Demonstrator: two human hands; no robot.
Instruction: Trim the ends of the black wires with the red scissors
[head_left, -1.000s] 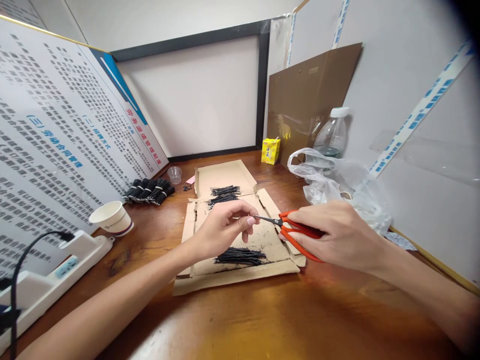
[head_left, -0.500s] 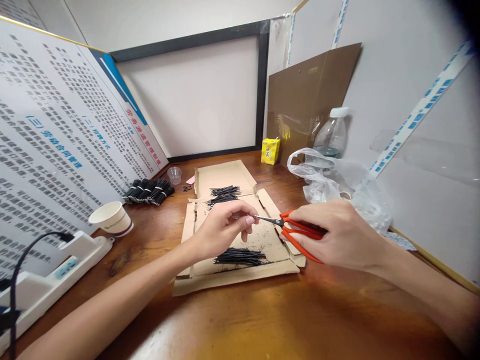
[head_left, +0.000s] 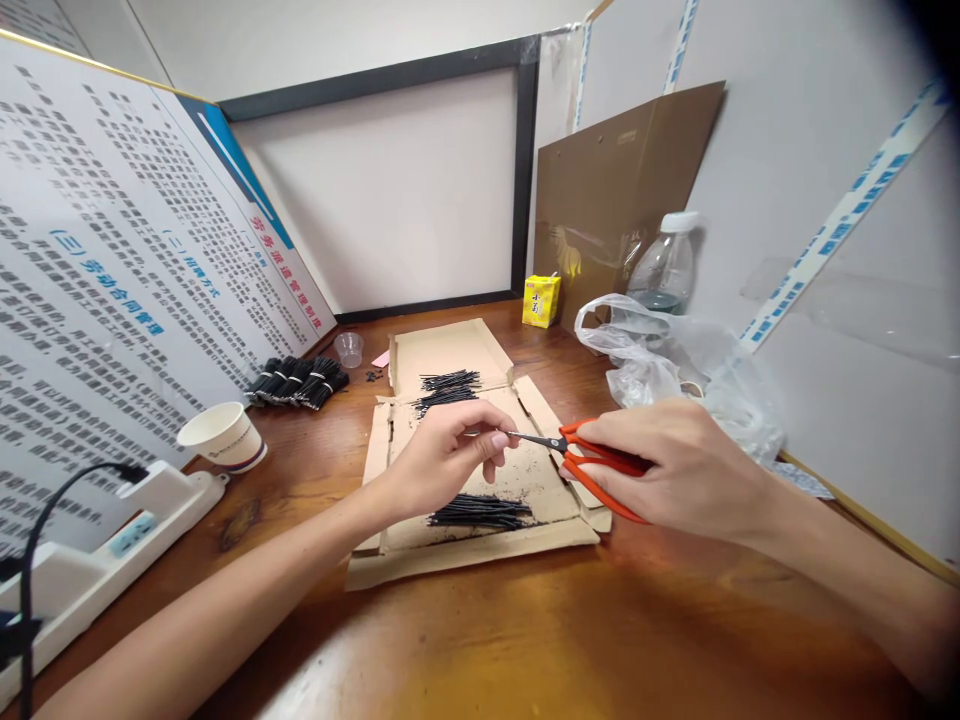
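My right hand point(head_left: 675, 465) grips scissors point(head_left: 609, 466) by their red handles. The narrow blades point left and look nearly closed, with their tips at the fingertips of my left hand point(head_left: 457, 450). Thumb and fingers of that hand are pinched around a thin black wire point(head_left: 471, 433), mostly hidden by the fingers. Below the hands, a pile of short black wires point(head_left: 480, 511) lies on a flattened cardboard box point(head_left: 450, 565). Farther back on the cardboard are more short black wires point(head_left: 448, 390), and dark crumbs are scattered over it.
On the left stand a paper cup point(head_left: 223, 437), a power strip point(head_left: 112, 560) and tied bundles of black wire point(head_left: 298, 382), near a small clear cup point(head_left: 349, 349). Toward the right are a yellow drink carton point(head_left: 541, 301), a plastic bottle point(head_left: 666, 265) and a plastic bag point(head_left: 720, 390). Partition panels surround the table.
Both hands stay in nearly the same place, the scissor tips still at the left fingertips. Nothing else has visibly moved.
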